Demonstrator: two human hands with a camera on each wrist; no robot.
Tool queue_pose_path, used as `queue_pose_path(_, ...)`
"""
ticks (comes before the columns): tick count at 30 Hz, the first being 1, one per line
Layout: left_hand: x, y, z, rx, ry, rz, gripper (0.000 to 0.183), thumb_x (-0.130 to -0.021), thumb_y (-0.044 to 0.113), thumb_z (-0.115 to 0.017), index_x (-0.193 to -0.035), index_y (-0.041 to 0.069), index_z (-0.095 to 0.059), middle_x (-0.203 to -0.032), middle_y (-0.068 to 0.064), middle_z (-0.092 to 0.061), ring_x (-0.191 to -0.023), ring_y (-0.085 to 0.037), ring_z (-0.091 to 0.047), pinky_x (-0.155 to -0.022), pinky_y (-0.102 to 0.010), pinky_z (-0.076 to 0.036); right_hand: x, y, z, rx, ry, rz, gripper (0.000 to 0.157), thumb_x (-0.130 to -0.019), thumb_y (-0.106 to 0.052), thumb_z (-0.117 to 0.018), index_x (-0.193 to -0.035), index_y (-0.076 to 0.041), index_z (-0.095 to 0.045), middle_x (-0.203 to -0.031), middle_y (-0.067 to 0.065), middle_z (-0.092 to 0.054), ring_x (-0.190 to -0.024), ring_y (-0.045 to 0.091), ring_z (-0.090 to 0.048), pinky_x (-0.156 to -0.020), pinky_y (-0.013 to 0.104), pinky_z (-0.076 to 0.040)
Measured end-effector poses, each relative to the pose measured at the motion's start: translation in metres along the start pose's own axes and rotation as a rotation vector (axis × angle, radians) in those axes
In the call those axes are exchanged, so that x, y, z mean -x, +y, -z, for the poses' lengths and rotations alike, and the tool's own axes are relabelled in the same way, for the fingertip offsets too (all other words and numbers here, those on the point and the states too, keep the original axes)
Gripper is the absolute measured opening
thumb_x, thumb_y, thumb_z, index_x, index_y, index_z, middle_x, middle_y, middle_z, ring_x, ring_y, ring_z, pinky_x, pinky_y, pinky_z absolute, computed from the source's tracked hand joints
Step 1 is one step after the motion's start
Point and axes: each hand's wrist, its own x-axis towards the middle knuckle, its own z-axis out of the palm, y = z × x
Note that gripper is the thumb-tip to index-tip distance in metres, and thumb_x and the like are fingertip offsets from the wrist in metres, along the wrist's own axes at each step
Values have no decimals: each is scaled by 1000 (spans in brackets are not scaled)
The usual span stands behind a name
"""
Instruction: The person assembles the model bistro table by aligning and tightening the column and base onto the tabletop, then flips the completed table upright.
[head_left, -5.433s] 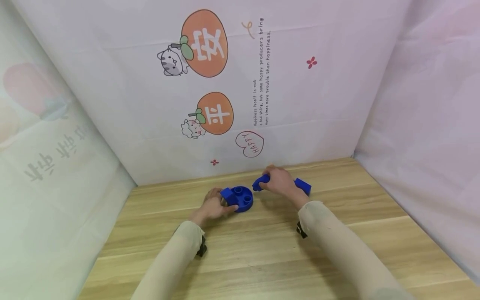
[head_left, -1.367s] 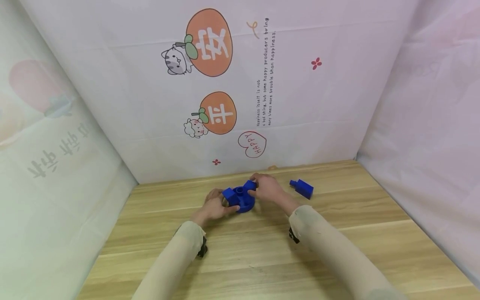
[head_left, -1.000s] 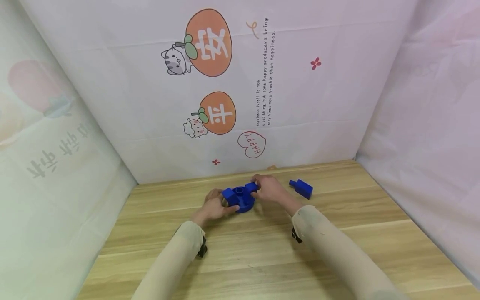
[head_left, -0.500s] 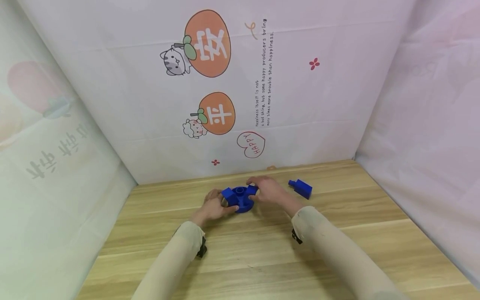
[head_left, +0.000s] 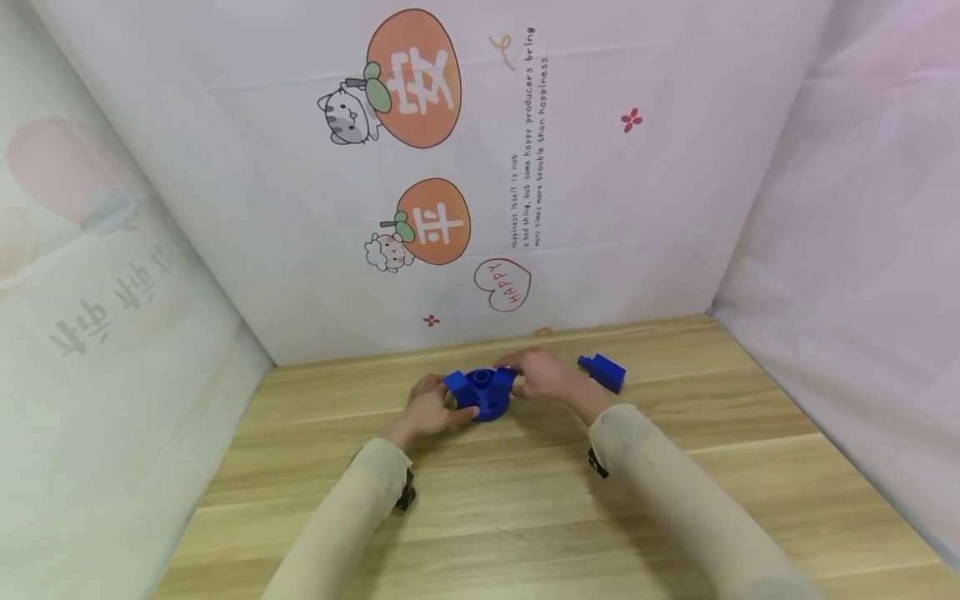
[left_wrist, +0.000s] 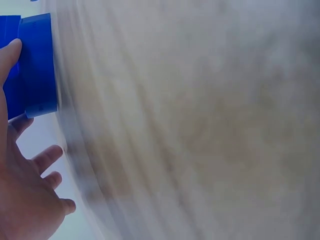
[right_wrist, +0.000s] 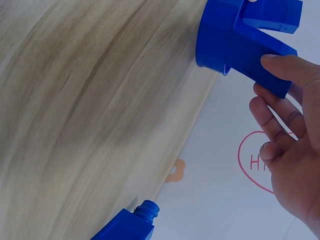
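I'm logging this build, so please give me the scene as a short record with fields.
Left hand: holds the base, thumb at its front rim
Right hand: pinches the right block
Base: round, blue, with the left block and right block angled up from it; how deeply they sit cannot be told
Open socket: between the blocks, toward the back
Loose block: on the table, right of the base, threaded neck pointing left

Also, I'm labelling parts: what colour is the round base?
The round base is blue, best seen in the head view.
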Motion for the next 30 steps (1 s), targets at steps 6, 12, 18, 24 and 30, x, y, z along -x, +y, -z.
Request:
queue_pose_path(6,-1,5,3,10,27,-6,95,-85,68,-63,-152,6,-39,-152,-16,-37,-147,-36,-23,-122,-53,-16,0,-1,2,29,8,-5,56,-82,-17,-80,-135,-12,-61,-123,9,-71,-102,26,-69,-88,43,-56)
queue_pose_path(12,0,6,1,49,34,22,94,-85,68,-64,-149,2,-44,-155,-14,-34,-147,-33,-22,-122,-53,-16,10,5,5,-30,-50,-143,80,-88,-25,-76,-156,-19,-34,-132,13,-65,-122,32,-61,-101,50,-50)
queue_pose_path(18,-4,5,9,49,17,0,82,-90,55,-66,-148,2,-44,-158,-21,-33,-149,-39,-20,-121,-59,-15,22,21,14,-35,-38,-199,75,-92,-26,-70,-157,-19,-31,-134,15,-64,-126,35,-58,-106,54,-46)
queue_pose_path(24,-3,5,13,42,-55,35,95,-88,61,-64,-156,3,-30,-161,-20,-28,-152,-40,-15,-122,-59,-14,28,33,15,-4,-49,-211,70,-94,-28,-67,-155,-15,-35,-131,16,-65,-124,36,-59,-104,53,-47)
queue_pose_path(30,-1,10,17,110,-81,70,92,-95,52,-60,-156,-4,-22,-163,-25,-22,-154,-43,-8,-123,-60,-7,34,38,14,10,-38,-210,67,-94,-27,-67,-153,-13,-37,-130,17,-66,-122,37,-60,-101,53,-49)
